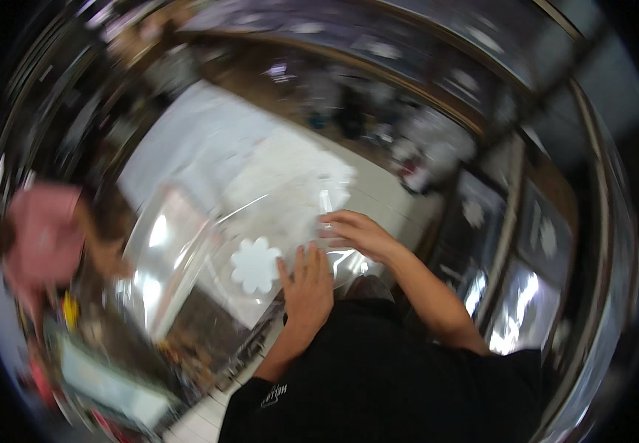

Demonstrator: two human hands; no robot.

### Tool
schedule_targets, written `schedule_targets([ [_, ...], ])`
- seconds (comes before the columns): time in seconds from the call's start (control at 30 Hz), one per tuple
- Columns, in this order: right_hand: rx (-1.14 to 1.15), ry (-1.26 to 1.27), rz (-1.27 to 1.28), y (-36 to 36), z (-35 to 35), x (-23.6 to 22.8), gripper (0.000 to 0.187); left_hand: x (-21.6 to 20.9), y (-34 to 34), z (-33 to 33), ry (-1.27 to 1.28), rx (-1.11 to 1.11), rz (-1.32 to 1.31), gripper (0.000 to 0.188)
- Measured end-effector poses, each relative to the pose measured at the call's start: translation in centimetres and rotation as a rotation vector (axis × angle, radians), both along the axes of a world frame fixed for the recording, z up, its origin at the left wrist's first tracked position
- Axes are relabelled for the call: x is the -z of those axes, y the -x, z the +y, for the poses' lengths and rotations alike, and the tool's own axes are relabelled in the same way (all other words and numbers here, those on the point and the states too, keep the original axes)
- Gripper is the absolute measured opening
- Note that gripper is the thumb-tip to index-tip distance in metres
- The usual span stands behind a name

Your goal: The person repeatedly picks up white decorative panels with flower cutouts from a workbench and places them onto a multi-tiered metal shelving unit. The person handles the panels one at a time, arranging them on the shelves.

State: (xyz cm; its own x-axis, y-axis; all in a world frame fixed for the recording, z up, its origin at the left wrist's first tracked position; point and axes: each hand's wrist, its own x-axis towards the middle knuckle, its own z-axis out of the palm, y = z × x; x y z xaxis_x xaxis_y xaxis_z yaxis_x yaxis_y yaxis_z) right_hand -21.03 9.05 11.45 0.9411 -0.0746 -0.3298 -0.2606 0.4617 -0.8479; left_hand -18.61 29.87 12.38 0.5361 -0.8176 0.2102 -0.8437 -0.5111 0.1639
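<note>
A large sheet of clear, glossy plastic film (186,244) lies over the white bench (208,140), and it shines strongly where the light falls on it. The picture is blurred by motion, so fine texture is hard to see. The film looks thin, smooth and slightly wrinkled. Its long axis seems to run from the lower left to the upper right, up to the place where the hands are. On or under the film, just left of the hands, there is a flat white flower-shaped piece (255,264) with rounded petals.

The left hand (308,284) lies flat on the film, palm down, fingers straight and close together, pointing away from the person; its grip is not closed on anything. The right hand (356,232) reaches further forward with a bent wrist, its fingers curled to the left on the film edge. I cannot tell if this grip really pinches the film. Both forearms are bare and come out from a black shirt (378,384).

At the left, a person in a pink top (42,232) is near the bench.
</note>
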Motion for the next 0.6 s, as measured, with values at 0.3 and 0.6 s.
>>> schedule_targets([
  [0.3,0.272,0.599,-0.116,12.0,-17.2,0.1,0.027,-0.8,1.2,-6.0,0.058,0.373,0.186,0.079],
  [0.6,0.886,0.7,0.497,40.1,-33.9,-6.9,0.038,6.3,-6.1,-5.2,-0.01,0.016,0.122,0.066],
])
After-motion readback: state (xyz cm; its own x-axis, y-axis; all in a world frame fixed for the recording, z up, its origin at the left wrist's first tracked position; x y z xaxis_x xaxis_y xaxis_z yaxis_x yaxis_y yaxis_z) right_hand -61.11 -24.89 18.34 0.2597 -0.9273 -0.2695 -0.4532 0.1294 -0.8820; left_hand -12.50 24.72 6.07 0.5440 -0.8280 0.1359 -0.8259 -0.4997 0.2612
